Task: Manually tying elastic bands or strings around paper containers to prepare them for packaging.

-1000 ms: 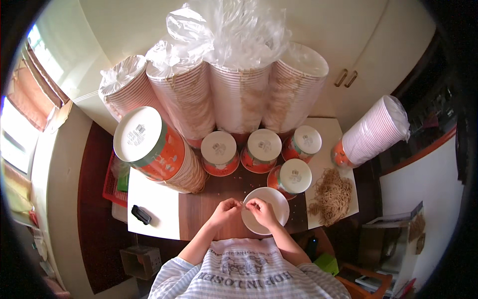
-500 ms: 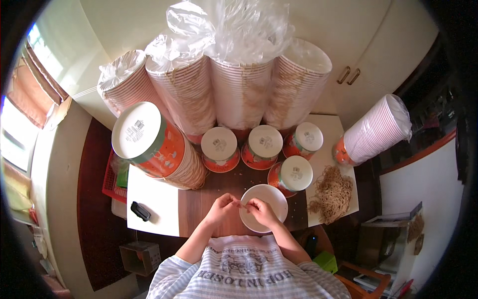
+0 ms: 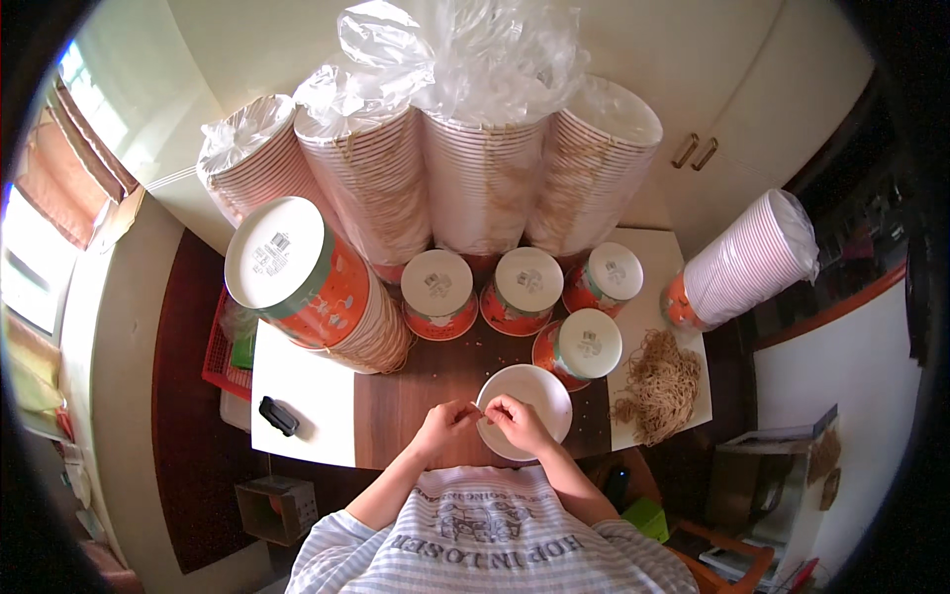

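Over the near rim of a white paper tub (image 3: pixel 539 391), both of my hands meet with fingertips pinched. My left hand (image 3: pixel 447 426) is closed just left of the tub. My right hand (image 3: pixel 519 424) is closed above its opening. A thin pale bit shows between the fingertips, too small to name. The tub stands mouth up on the brown tabletop (image 3: pixel 396 416). Upside-down orange and green paper tubs (image 3: pixel 589 344) with white bottoms stand just beyond it. To the right lies a tangled heap of tan strands (image 3: pixel 661 391).
Tall stacks of paper tubs in clear plastic (image 3: pixel 485 188) line the back. A taller stack (image 3: pixel 327 287) with tan strands around it stands at left. A wrapped stack (image 3: pixel 747 257) leans at right. A small black object (image 3: pixel 279 417) lies on the left white panel.
My hands have shifted only slightly, still pinched together over the tub's near rim. The pale bit between the fingertips shows a little more now.
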`<state>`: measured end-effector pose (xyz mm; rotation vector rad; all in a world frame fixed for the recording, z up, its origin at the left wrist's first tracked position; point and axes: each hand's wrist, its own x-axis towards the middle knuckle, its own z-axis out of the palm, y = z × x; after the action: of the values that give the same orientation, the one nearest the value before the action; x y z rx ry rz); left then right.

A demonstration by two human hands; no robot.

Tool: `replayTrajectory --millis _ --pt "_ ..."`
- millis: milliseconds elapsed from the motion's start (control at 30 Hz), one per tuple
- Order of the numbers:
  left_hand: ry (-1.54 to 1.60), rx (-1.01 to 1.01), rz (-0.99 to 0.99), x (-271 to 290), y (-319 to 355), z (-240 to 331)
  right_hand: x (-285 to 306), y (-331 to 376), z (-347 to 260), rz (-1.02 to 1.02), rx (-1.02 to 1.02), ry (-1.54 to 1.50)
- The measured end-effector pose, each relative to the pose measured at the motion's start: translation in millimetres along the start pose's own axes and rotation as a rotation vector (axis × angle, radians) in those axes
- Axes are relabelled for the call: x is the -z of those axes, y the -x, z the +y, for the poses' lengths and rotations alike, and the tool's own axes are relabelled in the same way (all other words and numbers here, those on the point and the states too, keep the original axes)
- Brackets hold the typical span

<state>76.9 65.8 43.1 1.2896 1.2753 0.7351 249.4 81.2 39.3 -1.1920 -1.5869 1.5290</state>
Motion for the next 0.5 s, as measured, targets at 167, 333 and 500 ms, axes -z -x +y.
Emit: replayTrajectory --millis 167,333,500 --pt "-0.056 0.012 0.081 -3.4 1.1 3.0 -0.5 0.3 -2.4 0.019 0.014 0.028" --pt "-0.154 0.032 0.124 -7.1 6.7 18.8 -0.8 0.5 1.9 0.060 0.008 0.083" --pt "-0.357 -0.062 0.176 -8.5 7.8 17.8 -2.5 0.0 6.3 0.078 0.007 0.088"
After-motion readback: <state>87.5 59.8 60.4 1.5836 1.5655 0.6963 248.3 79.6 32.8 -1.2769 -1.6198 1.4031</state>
